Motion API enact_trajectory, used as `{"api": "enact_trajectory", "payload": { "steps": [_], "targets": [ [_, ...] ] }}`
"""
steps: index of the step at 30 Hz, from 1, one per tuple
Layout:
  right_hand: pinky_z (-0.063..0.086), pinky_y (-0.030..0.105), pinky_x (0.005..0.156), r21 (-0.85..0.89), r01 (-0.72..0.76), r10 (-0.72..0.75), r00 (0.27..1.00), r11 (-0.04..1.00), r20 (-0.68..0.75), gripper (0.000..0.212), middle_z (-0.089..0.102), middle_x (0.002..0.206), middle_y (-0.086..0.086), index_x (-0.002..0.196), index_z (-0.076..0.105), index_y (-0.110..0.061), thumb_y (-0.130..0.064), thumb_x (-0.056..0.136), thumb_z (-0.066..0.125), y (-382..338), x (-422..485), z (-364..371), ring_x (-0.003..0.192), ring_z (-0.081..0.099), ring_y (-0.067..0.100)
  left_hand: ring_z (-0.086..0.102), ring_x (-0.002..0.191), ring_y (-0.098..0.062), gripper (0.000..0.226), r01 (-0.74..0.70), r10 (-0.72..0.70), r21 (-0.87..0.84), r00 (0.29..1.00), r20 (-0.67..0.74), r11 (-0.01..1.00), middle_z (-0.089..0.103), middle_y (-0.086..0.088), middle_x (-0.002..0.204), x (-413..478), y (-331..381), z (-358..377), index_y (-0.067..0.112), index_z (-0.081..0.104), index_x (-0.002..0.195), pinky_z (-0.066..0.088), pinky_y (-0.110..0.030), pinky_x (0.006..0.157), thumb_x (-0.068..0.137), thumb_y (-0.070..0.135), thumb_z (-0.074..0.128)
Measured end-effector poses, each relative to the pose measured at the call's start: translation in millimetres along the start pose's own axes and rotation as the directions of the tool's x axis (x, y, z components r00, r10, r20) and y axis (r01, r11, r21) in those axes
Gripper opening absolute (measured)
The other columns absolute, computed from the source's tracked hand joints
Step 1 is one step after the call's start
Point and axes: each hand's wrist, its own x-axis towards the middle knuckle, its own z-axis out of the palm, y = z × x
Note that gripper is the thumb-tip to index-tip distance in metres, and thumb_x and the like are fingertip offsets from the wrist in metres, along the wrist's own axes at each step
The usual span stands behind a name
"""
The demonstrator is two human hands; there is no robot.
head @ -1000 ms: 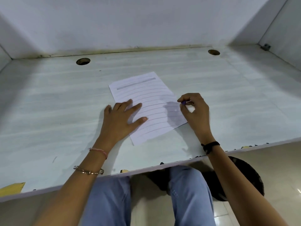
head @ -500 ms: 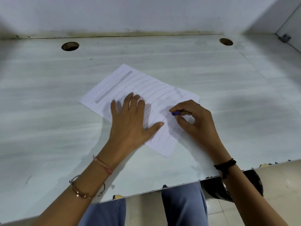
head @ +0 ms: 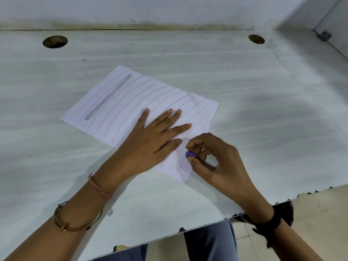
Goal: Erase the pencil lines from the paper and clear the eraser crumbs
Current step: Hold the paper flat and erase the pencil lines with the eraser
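Observation:
A white sheet of paper (head: 120, 102) lies at an angle on the pale desk (head: 244, 110), covered with several curved pencil lines and one thick grey stroke near its far left edge. My left hand (head: 150, 140) rests flat on the paper's near half with fingers spread. My right hand (head: 214, 162) pinches a small purple eraser (head: 190, 155) between thumb and fingers, its tip against the paper's near right corner. No crumbs show at this size.
Two round cable holes (head: 55, 42) (head: 256, 39) sit near the desk's back edge. White walls close the back and right side. The desk's front edge (head: 188, 230) is chipped; my knees in blue trousers show below it.
The paper has turned further counterclockwise. My left hand has shifted with it, fingers now pointing right. My right hand with the eraser has moved toward me to the paper's near corner.

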Motion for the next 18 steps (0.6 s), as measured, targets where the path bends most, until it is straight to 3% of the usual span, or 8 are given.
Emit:
{"api": "enact_trajectory", "payload": {
  "steps": [4,12,18],
  "targets": [
    [0.046,0.016,0.068,-0.066,0.058,-0.055,0.998,0.996,0.04,0.022,0.061,0.091,-0.005,0.089,0.068,-0.015,0.004,0.078,0.069,2,-1,3,0.076,0.056,0.016,-0.006,0.149,-0.007,0.053,0.022,-0.021,0.034,1.0,-0.014,0.999,0.001,0.01,0.163,-3,3,1,0.043,0.014,0.153,-0.003,-0.053,0.12,0.101,0.05,0.008],
    [0.043,0.008,0.07,-0.072,-0.004,0.0,0.999,0.997,-0.044,0.019,0.065,0.081,-0.006,0.082,0.07,-0.015,0.003,0.076,0.073,-5,-1,4,0.073,0.06,0.012,-0.003,0.15,-0.012,0.058,0.065,-0.062,0.082,0.997,-0.036,0.995,0.001,0.008,0.163,-6,10,4,0.043,0.008,0.153,-0.003,-0.054,0.119,0.097,0.059,0.004],
    [0.046,0.013,0.068,-0.068,0.002,0.004,0.997,0.998,0.078,0.018,0.065,0.076,-0.005,0.078,0.071,-0.016,0.0,0.074,0.076,-13,0,3,0.069,0.061,0.014,0.0,0.151,-0.016,0.059,0.067,-0.062,0.107,0.997,-0.048,0.992,0.004,0.006,0.164,-6,11,6,0.042,0.01,0.154,-0.004,-0.056,0.116,0.097,0.059,0.008]
  ]
}}
